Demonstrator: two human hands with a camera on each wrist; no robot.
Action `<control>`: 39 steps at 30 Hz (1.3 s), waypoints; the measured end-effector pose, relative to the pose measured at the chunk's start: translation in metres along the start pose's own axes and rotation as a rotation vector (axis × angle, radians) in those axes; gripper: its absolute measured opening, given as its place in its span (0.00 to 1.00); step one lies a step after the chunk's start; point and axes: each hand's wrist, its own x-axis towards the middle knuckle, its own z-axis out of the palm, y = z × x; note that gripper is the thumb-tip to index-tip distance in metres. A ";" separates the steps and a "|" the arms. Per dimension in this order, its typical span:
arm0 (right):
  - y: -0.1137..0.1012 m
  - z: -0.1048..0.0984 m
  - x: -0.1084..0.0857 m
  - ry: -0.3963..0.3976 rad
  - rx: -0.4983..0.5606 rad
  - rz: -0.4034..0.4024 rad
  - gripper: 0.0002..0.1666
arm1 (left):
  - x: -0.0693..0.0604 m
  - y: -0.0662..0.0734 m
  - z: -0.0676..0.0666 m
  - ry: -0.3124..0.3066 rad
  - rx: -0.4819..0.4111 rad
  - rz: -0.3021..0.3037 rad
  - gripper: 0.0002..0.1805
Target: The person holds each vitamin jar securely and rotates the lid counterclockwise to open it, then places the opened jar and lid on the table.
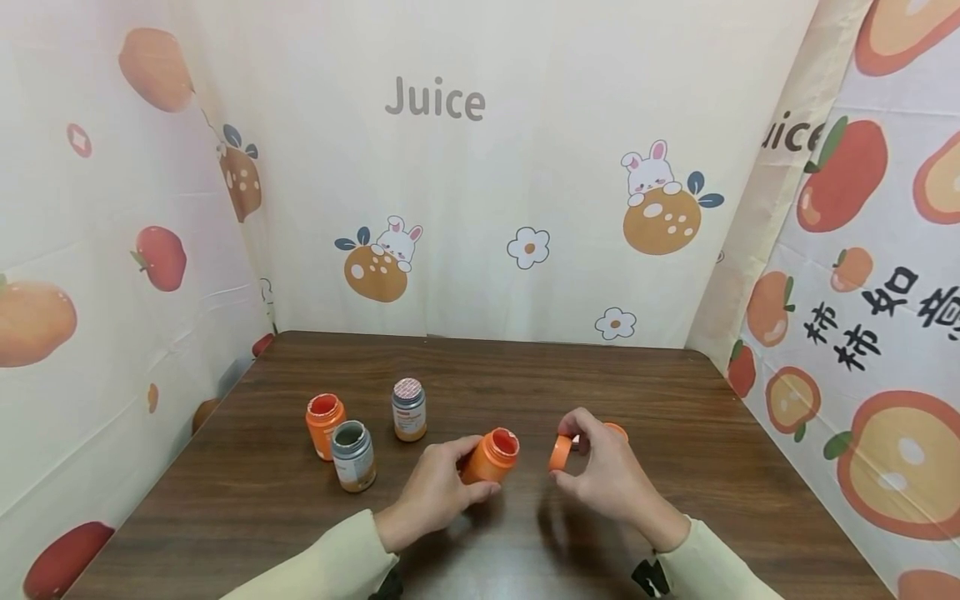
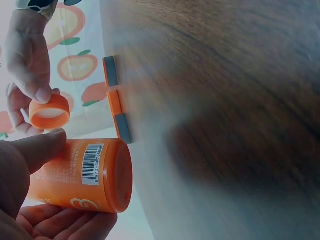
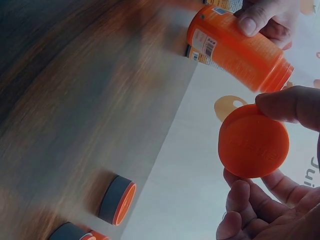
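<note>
My left hand (image 1: 441, 487) grips an orange plastic bottle (image 1: 491, 458) round its body. The bottle is uncapped and held tilted, its mouth towards the right hand; a barcode label shows on its side in the left wrist view. A short way to the right, my right hand (image 1: 609, 467) pinches an orange screw cap (image 3: 253, 141) by its rim between thumb and fingers. Cap and bottle are apart. In the left wrist view the cap's pale inside (image 2: 49, 113) faces the camera.
At left on the wooden table (image 1: 480, 367) stand an uncapped orange bottle (image 1: 324, 429), an uncapped grey bottle (image 1: 354, 458) and a grey bottle (image 1: 409, 412) with a pinkish patterned top. Several caps lie beyond the right hand, including a grey one with orange inside (image 3: 116, 200). Printed curtains surround the table.
</note>
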 end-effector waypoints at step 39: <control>0.027 0.001 0.001 -0.079 -0.203 0.084 0.28 | -0.006 -0.008 -0.014 0.077 -0.035 -0.024 0.30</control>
